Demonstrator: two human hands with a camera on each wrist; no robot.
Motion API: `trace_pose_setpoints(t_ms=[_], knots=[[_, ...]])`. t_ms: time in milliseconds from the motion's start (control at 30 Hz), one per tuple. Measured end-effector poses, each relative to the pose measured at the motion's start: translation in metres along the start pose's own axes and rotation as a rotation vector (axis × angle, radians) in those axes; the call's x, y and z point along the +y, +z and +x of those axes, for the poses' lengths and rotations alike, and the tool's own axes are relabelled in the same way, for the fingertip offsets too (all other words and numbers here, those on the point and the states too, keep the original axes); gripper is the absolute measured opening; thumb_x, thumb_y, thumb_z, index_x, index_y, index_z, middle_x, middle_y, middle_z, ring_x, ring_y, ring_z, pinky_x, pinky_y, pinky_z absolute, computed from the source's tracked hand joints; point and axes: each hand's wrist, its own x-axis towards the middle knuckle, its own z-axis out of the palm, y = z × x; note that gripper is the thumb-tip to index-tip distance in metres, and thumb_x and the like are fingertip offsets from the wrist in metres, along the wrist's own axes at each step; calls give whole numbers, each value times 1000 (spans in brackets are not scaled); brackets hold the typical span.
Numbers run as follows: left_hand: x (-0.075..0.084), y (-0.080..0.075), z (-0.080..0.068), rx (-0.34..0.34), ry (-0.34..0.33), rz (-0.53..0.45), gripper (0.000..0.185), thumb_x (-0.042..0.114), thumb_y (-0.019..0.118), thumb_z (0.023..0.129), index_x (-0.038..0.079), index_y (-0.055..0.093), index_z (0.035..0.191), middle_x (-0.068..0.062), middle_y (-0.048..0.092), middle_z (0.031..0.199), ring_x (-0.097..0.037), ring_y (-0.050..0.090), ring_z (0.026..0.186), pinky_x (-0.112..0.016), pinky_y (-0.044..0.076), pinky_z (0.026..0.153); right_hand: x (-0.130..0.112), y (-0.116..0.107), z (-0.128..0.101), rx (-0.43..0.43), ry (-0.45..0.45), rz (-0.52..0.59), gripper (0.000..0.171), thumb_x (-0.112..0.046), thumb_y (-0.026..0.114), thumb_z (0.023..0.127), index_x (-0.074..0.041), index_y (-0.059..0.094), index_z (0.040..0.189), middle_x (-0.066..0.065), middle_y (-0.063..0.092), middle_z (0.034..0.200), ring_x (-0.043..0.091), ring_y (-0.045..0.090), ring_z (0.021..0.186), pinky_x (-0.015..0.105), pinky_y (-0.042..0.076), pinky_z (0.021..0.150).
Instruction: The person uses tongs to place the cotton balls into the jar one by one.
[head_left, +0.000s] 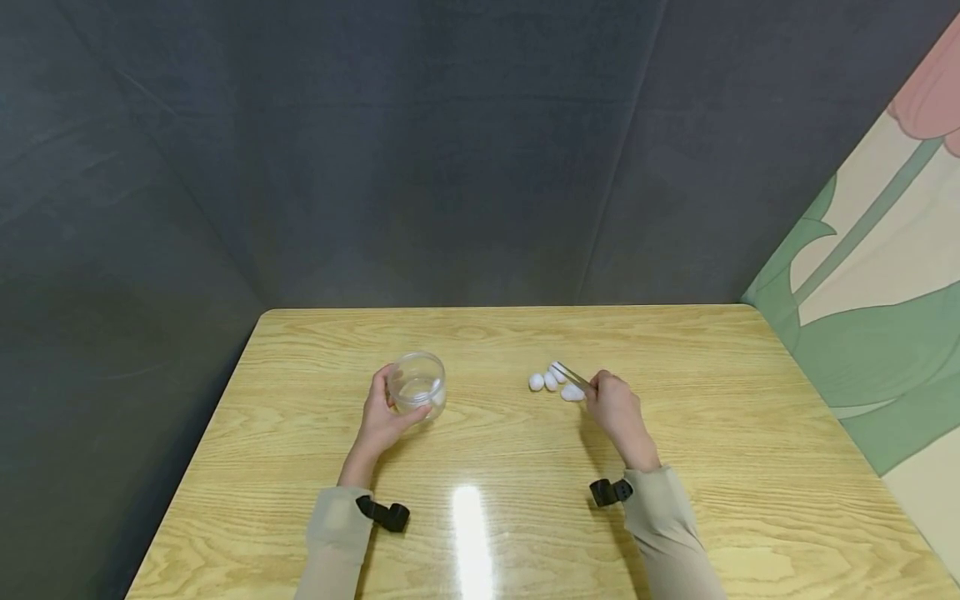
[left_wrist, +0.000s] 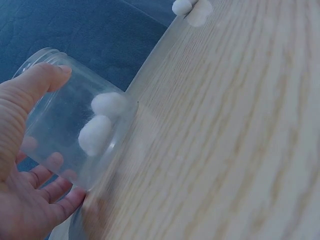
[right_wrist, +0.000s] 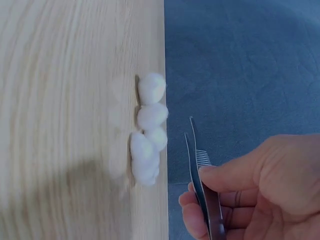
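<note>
Holding clear jar (head_left: 419, 392) with left hand (head_left: 384, 417) – two cotton balls (left_wrist: 102, 122) inside; right hand (head_left: 617, 410) pinching tweezers (head_left: 573, 377) just above loose cotton balls (head_left: 553, 382) on table (head_left: 675, 375).

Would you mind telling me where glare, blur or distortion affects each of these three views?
Head view: a bright glare streak on the table between the sleeves, and wide-angle bending of the backdrop. Left wrist view: the wood grain is soft, and the jar in the left hand smears at its base. Right wrist view: the table is blurred near the cotton balls, while the tweezers are sharper.
</note>
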Motion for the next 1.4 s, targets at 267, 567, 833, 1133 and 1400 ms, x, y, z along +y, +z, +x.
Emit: trace_pose_setpoints(t_ms=[267, 567, 833, 1133, 1400], knots=[[-2, 0, 1, -4, 7, -16, 83, 8, 80, 71, 7, 31, 138, -20, 36, 141, -34, 33, 130, -57, 27, 104, 2, -2, 3, -72, 53, -19, 13, -1, 51, 90, 11, 56, 91, 20, 60, 77, 25, 55, 59, 38, 47, 49], [-2, 0, 0, -5, 6, -19, 84, 8, 81, 71, 7, 31, 138, -20, 35, 141, -35, 32, 131, -58, 27, 104, 1, -4, 5, -109, 76, -25, 14, 0, 50, 90, 13, 55, 90, 21, 59, 75, 26, 55, 59, 37, 47, 48], [5, 0, -2, -6, -6, -7, 83, 9, 80, 71, 7, 31, 138, -19, 37, 140, -33, 33, 130, -57, 28, 103, -1, -3, 9, -166, 111, -43, 15, -1, 46, 90, 10, 55, 84, 17, 55, 69, 22, 47, 55, 34, 41, 46], [1, 0, 0, -9, 6, -11, 84, 9, 80, 72, 8, 30, 139, -18, 36, 140, -33, 34, 129, -56, 28, 103, -3, 1, 13, -151, 110, -97, 9, 2, 51, 84, 7, 53, 77, 15, 54, 66, 24, 48, 56, 43, 46, 51], [2, 0, 0, -4, 9, -4, 83, 9, 80, 72, 8, 31, 139, -19, 37, 139, -33, 34, 128, -57, 29, 103, -2, 5, 11, -77, 58, -186, 12, 2, 53, 82, 4, 54, 70, 14, 54, 59, 25, 52, 51, 46, 47, 49]])
